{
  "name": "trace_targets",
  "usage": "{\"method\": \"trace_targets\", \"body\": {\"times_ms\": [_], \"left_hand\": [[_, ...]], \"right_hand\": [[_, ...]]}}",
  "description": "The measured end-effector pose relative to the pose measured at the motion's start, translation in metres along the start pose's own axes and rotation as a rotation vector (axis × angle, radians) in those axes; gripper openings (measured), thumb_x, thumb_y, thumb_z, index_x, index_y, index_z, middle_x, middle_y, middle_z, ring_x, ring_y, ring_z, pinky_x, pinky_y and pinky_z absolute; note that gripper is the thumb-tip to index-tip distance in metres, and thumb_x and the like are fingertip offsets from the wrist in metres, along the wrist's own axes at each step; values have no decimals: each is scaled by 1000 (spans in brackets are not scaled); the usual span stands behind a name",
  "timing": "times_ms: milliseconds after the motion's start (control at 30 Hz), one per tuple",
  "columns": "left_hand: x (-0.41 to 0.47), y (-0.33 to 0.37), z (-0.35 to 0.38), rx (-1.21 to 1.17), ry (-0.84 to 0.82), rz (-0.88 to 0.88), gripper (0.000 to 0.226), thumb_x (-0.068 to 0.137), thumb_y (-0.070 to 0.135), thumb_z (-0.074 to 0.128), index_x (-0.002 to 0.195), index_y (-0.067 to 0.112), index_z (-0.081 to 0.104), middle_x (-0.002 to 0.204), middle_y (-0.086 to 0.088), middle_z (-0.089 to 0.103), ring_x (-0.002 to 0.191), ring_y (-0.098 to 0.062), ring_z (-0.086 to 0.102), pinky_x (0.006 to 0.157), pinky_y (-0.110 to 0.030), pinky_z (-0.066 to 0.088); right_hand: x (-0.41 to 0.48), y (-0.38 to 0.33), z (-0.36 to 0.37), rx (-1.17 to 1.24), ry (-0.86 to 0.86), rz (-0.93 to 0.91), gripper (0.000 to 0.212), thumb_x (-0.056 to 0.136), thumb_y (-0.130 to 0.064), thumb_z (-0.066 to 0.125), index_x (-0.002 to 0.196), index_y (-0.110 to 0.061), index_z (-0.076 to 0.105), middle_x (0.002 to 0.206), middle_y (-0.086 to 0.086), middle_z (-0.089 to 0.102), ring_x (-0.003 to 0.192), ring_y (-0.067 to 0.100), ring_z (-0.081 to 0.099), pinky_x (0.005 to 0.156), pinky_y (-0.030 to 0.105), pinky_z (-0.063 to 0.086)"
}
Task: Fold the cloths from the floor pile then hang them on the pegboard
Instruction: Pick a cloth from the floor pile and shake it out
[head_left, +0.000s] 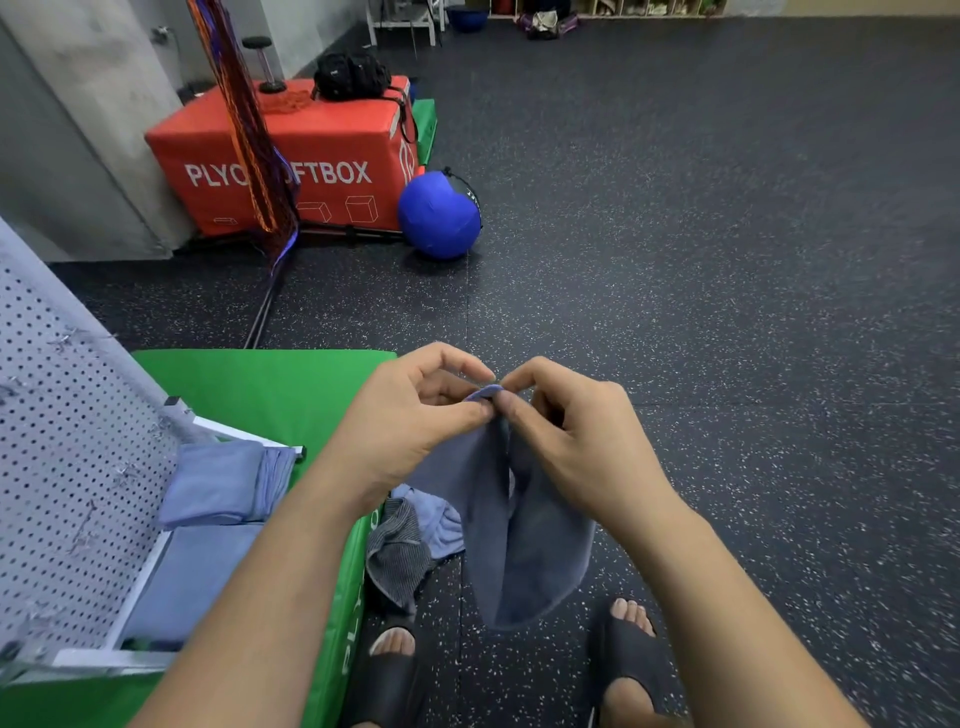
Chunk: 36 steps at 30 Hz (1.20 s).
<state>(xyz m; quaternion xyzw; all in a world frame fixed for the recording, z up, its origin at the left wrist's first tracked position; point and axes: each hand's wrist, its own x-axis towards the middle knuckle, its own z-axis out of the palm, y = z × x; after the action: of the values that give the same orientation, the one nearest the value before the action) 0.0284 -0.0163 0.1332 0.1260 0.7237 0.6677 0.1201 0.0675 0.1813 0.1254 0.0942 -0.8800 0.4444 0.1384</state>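
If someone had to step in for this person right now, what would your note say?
Left hand and right hand: both pinch the top edge of a blue-grey cloth hanging between them.
On the floor: a striped grey cloth and a light blue cloth lie by the green mat.
Done: two folded blue cloths sit against the pegboard; whether they are hung is unclear.
Left: fold the held cloth, then those two; hang them.

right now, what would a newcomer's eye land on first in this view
Front and centre, the left hand and right hand pinch the top edge of a grey-blue cloth that hangs over the speckled floor. Behind, at upper left, a red plyo box stands with a blue ball beside it.
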Motion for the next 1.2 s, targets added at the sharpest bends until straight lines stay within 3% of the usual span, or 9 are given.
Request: {"method": "trace_targets", "body": {"times_ms": [133, 233, 500, 667, 767, 867, 1033, 1100, 1200], "left_hand": [[1, 1, 4, -62, 13, -68, 22, 98, 5, 67, 112, 22, 72, 95, -7, 76, 84, -18, 62, 73, -26, 49], [2, 3, 5, -211, 18, -125, 22, 105, 3, 54, 117, 17, 66, 94, -6, 75, 81, -15, 65, 73, -28, 47], [0, 4, 7, -230, -12, -84, 35, 93, -3, 74, 122, 14, 65, 101, -12, 78, 84, -15, 69, 70, -23, 53], [-1, 7, 3, -281, -52, -100, 43, 81, 2, 81, 119, 14, 65, 93, -6, 74, 75, -9, 64, 65, -17, 50], [-1, 8, 1, -297, -69, -119, 43, 77, 5, 82, 116, 16, 65, 90, -3, 72, 71, -7, 63, 63, -17, 50], [0, 8, 0, -318, -47, -128, 40, 78, 7, 82, 114, 17, 66, 92, -4, 72, 76, -10, 65, 66, -18, 52], [-2, 9, -1, -241, 21, -61, 37, 88, -4, 78, 118, 13, 63, 92, -6, 72, 78, -12, 65, 68, -20, 52], [-3, 9, 1, -235, 36, -35, 39, 90, -8, 75, 122, 9, 61, 94, -8, 75, 80, -13, 68, 70, -20, 54], [-3, 9, 3, -241, 62, -20, 39, 91, -12, 73, 121, 9, 58, 96, -13, 79, 83, -17, 72, 76, -23, 58]], "right_hand": [[0, 0, 1, 5, 18, 28, 13, 103, -31, 69, 93, -24, 66, 57, -9, 53, 54, 8, 48, 54, 22, 37], [-1, -1, 1, 30, 40, 33, 13, 103, -32, 69, 93, -25, 66, 57, -7, 54, 54, 8, 48, 55, 23, 38], [-3, -4, 0, 84, 18, 33, 8, 104, -29, 66, 97, -28, 63, 59, 1, 59, 53, 8, 45, 58, 36, 43], [-4, -8, -6, 124, -21, 15, 15, 106, -27, 66, 92, -22, 62, 54, -8, 55, 51, 6, 42, 53, 21, 34], [-4, -9, -9, 137, -41, 24, 17, 104, -21, 66, 89, -20, 60, 56, -5, 53, 53, 4, 42, 54, 21, 34], [-3, -9, -11, 157, -34, 60, 19, 101, -17, 64, 84, -18, 55, 63, 6, 55, 58, 7, 43, 57, 29, 39], [-3, -7, -10, 135, -78, 52, 31, 104, -35, 67, 80, -19, 53, 60, -4, 55, 59, 5, 42, 59, 28, 39], [-3, -5, -10, 133, -105, 46, 29, 104, -38, 66, 84, -20, 57, 64, 2, 61, 59, 6, 45, 60, 30, 41], [-3, -2, -9, 134, -135, 39, 21, 107, -35, 64, 90, -23, 61, 61, -4, 59, 57, 5, 45, 58, 29, 40]]}}
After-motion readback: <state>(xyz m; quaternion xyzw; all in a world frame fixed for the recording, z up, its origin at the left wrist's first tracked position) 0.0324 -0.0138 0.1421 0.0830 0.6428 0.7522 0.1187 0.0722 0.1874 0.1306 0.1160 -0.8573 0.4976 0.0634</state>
